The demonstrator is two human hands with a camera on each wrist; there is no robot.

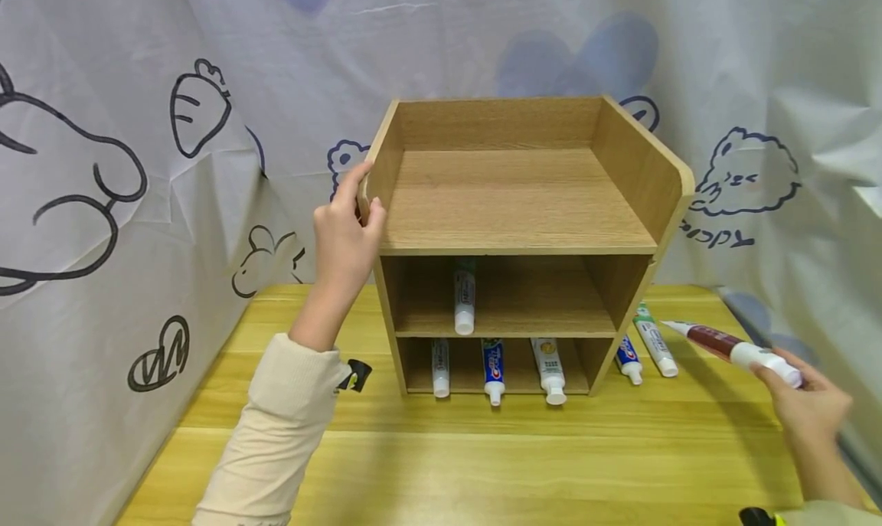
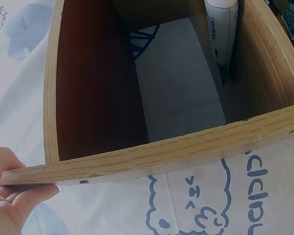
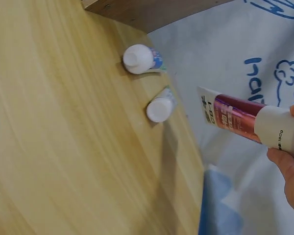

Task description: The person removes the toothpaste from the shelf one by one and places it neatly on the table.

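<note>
Near the right edge of the wooden desk (image 1: 524, 465), the right hand (image 1: 809, 396) holds a maroon-and-white toothpaste tube (image 1: 717, 341) aloft, thumb and fingers pinched round its white cap end, the flat crimped end aimed at the organizer. At the left, the left hand (image 1: 347, 235) grips the front end of the left side panel of the wooden organizer (image 1: 510, 197). That hold should help steady the organizer. For carrying the tube well, a light pinch on the stiff cap seems best, since squeezing the soft body could bend it; with the crimped end leading, it should be kept clear of the right panel's front edge. The organizer has a walled top tray over two open compartments. Its upper one holds a white tube (image 1: 465, 300) left of the middle, cap at the front edge. Its lower one holds a narrow white tube (image 1: 441, 369) on the left, a blue Crest tube (image 1: 493, 365) centrally and a white tube with a gold emblem (image 1: 549, 364) to the right, caps forward. Just beyond its right side, a smaller blue tube (image 1: 628, 357) and a green-and-white tube (image 1: 657, 344) lie on the desk.
</note>
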